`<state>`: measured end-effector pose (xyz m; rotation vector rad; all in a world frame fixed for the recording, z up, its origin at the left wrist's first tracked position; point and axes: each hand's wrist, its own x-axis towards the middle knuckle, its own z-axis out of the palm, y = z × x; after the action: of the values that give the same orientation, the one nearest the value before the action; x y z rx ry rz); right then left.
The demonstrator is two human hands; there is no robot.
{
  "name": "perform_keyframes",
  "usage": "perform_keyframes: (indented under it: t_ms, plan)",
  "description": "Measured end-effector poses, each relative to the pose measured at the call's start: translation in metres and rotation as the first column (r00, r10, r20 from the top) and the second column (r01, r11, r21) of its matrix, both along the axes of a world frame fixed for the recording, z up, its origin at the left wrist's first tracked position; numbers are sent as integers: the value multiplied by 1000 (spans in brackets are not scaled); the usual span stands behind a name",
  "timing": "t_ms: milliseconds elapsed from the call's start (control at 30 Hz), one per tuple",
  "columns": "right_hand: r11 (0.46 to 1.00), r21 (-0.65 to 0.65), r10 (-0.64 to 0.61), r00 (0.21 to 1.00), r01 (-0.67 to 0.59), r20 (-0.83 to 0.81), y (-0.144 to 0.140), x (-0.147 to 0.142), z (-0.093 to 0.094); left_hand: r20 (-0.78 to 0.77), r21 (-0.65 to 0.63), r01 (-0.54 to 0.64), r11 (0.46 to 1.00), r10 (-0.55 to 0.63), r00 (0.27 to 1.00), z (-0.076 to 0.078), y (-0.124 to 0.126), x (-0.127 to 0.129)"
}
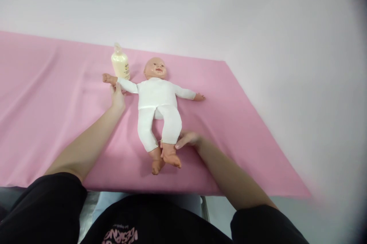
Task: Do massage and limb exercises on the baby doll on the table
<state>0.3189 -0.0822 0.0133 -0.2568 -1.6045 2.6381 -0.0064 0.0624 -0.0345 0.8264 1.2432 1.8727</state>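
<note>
Two hands on a baby doll lying face up on a pink sheet.

The left hand [117, 96] closes around the doll [157, 100] at its outstretched arm, the fingers hidden underneath, so how firm the grip is I cannot tell. The right hand [187, 139] curls against the doll's ankle, fingertips touching the white leg; its palm faces away. The doll is soft-bodied in a white knit suit, with smooth plastic head, hands and feet. It lies mid-sheet, head toward the far edge, feet toward the person, arms spread sideways. A cream plastic bottle [120, 63] stands upright just beside its head. The pink sheet [51, 95] is smooth with faint creases.
</note>
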Motion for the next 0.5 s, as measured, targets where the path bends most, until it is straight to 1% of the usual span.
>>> perform_keyframes:
  t_ms: [167, 267, 367, 467, 500]
  plan:
    - [1000, -7, -28, 1000, 28, 8, -1, 1, -2, 104, 27, -19, 999, 17, 994, 6, -4, 4]
    - [1000, 1, -7, 1000, 7, 8, 0, 1, -4, 108, 45, -25, 999, 20, 994, 10, -6, 8]
    - [999, 17, 50, 999, -50, -14, 3, 2, -5, 37, 73, -22, 997, 20, 999, 13, -10, 11]
    - [991, 4, 135, 989, -135, -51, 6, 6, -12, -87, 158, 9, 987, 5, 996, 17, -16, 14]
    - [990, -11, 141, 987, -143, -70, 7, 9, -16, -141, 193, 25, 981, 3, 990, 19, -19, 16]
